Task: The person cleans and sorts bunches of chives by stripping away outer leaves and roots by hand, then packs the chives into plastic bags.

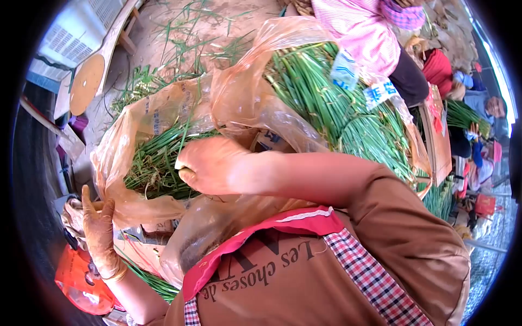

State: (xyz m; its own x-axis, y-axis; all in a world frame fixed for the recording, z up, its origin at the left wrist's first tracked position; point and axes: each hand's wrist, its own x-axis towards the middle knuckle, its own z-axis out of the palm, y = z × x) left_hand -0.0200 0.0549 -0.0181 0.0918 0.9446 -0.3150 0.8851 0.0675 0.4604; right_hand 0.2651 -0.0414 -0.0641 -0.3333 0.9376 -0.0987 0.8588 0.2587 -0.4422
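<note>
My right hand is closed in a pinch above the smaller orange plastic bag; slightly blurred, it hides whatever its fingers hold. Under it, inside that bag, lie green stalks and trimmings. At the lower left, my left hand, in a thin tan glove, has its fingers apart beside the bag's outer edge and holds nothing. A larger orange plastic bag stands beyond my right forearm, packed with long green stalks.
Loose green leaves litter the ground ahead. A person in a pink checked top is beyond the larger bag. Other people are at the far right. A round brown board is at the left, a red bag at the lower left.
</note>
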